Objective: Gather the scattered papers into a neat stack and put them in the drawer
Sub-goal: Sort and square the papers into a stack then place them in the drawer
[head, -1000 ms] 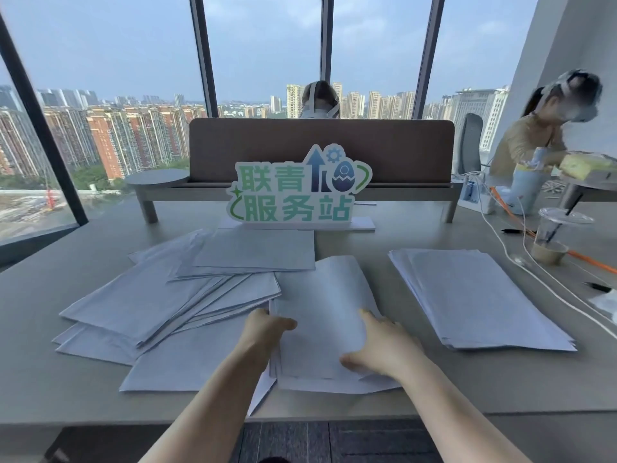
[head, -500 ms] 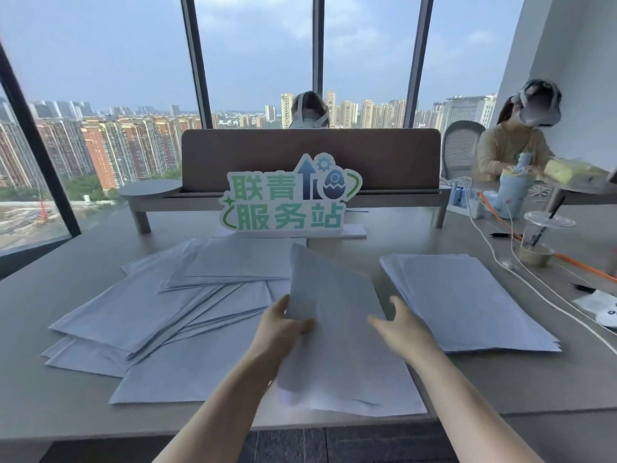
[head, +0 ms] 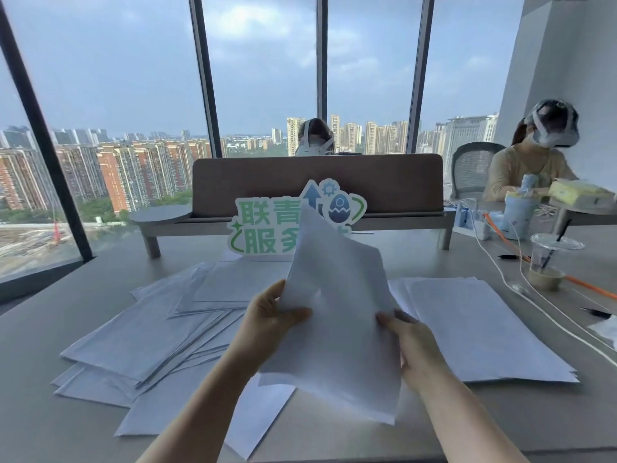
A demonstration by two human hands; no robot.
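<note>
Plastic cup (head: 547,262) has a straw and some tan drink left (far right). Left hand (head: 267,324) and right hand (head: 410,345) each pinch a side of the lifted sheets (head: 337,315), tilted up above the scattered papers (head: 140,339) on the desk (head: 500,419).

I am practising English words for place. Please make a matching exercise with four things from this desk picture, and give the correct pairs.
Things:
1. lifted sheets
2. neat stack
3. scattered papers
4. plastic cup

Places or states:
A. spread in an overlapping fan on the left of the desk
B. standing at the right, with a straw in it
C. held above the desk between the left hand and the right hand
D. lying flat on the desk, right of the hands

Pairs: 1-C, 2-D, 3-A, 4-B
</note>
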